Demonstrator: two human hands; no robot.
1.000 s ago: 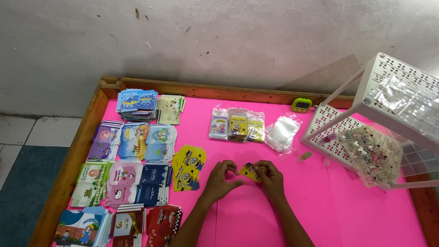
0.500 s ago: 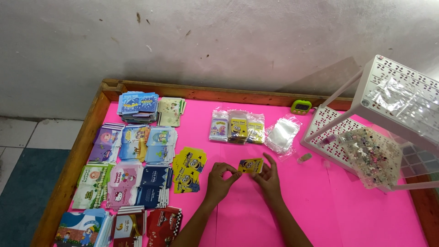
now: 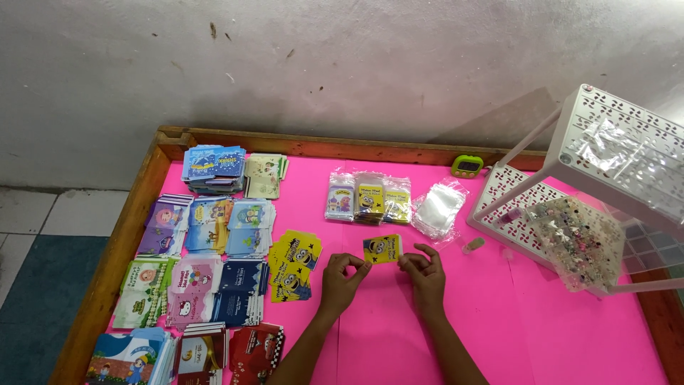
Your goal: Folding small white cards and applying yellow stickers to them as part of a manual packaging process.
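Both hands work over the pink table top (image 3: 442,335), and between them sits a small yellow card (image 3: 382,249) printed with a goggle-eyed cartoon figure. The left hand (image 3: 340,281) has its fingers curled in, thumb and forefinger pinched together just below the card's lower left corner — whether they truly grip the edge or only touch it, I cannot tell. The right hand (image 3: 425,272) is likewise curled, fingertips drawn close together at the card's right edge, with one finger lifted a little above the rest.

Just left of the left fingers lies a loose pile of matching yellow cards (image 3: 293,264), and further out that way are rows of other card stacks (image 3: 206,271) in blue, purple, pink, green and red. Beyond the fingertips, toward the wall, three bagged card packs (image 3: 369,199) lie side by side, with a heap of empty clear sleeves (image 3: 437,208) beside them. To the right of the right fingers a white perforated rack (image 3: 605,164) stands on the table, a clear bag of small beads (image 3: 572,242) resting against it — and a small green timer (image 3: 467,166) sits near the wooden rim (image 3: 114,257).
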